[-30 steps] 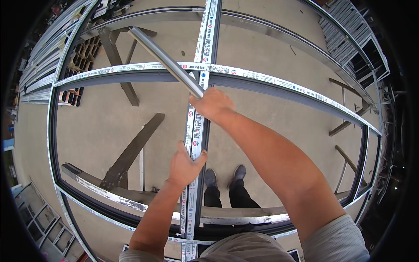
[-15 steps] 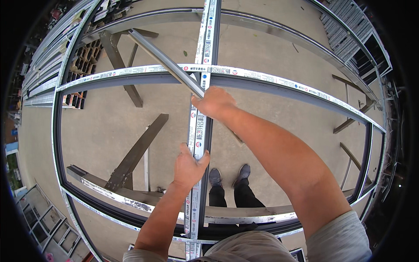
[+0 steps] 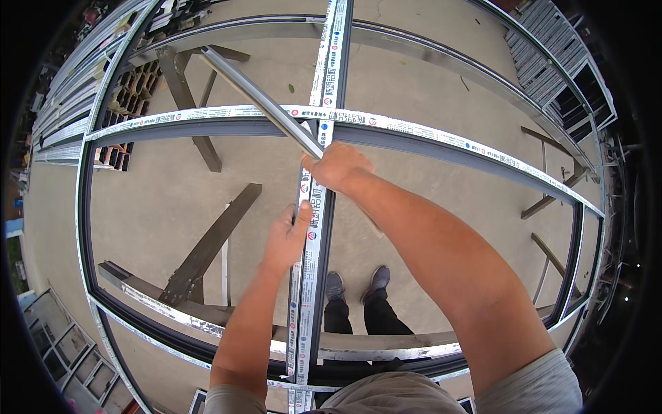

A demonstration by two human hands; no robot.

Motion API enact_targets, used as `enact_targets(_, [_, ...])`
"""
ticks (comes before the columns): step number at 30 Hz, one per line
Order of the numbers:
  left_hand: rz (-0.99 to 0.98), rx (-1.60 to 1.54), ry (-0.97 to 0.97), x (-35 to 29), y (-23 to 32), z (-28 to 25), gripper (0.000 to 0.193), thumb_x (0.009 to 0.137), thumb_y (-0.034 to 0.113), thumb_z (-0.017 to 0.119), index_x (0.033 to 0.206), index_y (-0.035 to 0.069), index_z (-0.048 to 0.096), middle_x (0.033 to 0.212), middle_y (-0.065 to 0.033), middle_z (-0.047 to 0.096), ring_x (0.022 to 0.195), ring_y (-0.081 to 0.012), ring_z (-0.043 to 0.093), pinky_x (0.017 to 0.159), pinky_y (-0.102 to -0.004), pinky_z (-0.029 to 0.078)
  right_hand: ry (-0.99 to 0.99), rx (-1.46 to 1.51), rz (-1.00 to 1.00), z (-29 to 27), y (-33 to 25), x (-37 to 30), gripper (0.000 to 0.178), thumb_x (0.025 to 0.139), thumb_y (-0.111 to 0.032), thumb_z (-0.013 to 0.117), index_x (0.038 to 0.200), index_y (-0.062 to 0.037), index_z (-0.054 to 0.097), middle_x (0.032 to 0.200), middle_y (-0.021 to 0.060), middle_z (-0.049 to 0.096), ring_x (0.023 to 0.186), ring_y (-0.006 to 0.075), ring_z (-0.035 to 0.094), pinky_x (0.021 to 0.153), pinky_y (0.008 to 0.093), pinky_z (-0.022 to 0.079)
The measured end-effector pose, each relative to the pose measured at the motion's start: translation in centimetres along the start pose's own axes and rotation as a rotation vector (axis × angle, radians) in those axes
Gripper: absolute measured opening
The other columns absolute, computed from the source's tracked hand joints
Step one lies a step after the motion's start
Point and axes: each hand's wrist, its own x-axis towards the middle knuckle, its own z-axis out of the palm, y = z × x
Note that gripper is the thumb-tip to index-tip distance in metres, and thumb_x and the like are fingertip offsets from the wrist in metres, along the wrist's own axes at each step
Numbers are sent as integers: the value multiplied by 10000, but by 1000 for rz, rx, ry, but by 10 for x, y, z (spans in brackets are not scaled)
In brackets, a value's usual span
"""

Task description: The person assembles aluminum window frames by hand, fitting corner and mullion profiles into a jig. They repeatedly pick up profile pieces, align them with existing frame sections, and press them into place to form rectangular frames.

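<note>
A large aluminium window frame, wrapped in white printed film, spreads out before me, with a centre bar [image 3: 303, 303] running away from me and a crossbar [image 3: 427, 131] meeting it. A loose grey metal bar [image 3: 255, 93] lies slantwise over the crossbar at the left of that joint. My right hand [image 3: 338, 167] is closed round its near end, just over the centre bar. Beneath my right forearm the continuation of the loose bar is mostly hidden. My left hand [image 3: 284, 238] grips the left edge of the centre bar, thumb on its face and fingers partly hidden.
Brown metal trestles [image 3: 214, 241] support the frame over a concrete floor. Long profiles [image 3: 76, 103] are stacked at the far left, with more bundled pieces [image 3: 545, 41] at the far right. Smaller frames [image 3: 72, 352] lie at the lower left. My shoes [image 3: 376, 279] show through the frame.
My left hand has slid away from me along the centre bar, nearer my right hand, and its thumb has shifted to the left. My right hand stays on the loose bar.
</note>
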Motion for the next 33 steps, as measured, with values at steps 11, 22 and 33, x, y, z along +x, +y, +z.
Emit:
enact_targets(11, [97, 544, 111, 17, 7, 1, 747, 1189, 491, 254, 854, -12, 693, 815, -320, 684, 791, -530, 668, 766, -600, 524, -2, 93, -89, 7, 14, 18, 653, 997, -624, 646, 1183, -12, 778, 1137, 172, 796, 1059, 303, 782, 911, 439, 605])
enact_targets(22, [128, 599, 128, 15, 15, 3, 684, 1181, 422, 272, 870, -4, 707, 831, -324, 705, 797, -572, 665, 759, -663, 520, 73, 42, -104, 8, 10, 14, 730, 978, -679, 619, 1085, 21, 801, 1051, 206, 805, 995, 344, 797, 875, 457, 618])
enact_targets(33, [95, 657, 162, 14, 14, 5, 666, 1173, 410, 299, 867, 3, 728, 818, -312, 721, 796, -561, 689, 760, -655, 542, 57, -7, -22, 6, -5, 2, 772, 870, -760, 670, 1115, -44, 824, 1129, 119, 817, 1074, 291, 789, 877, 418, 609])
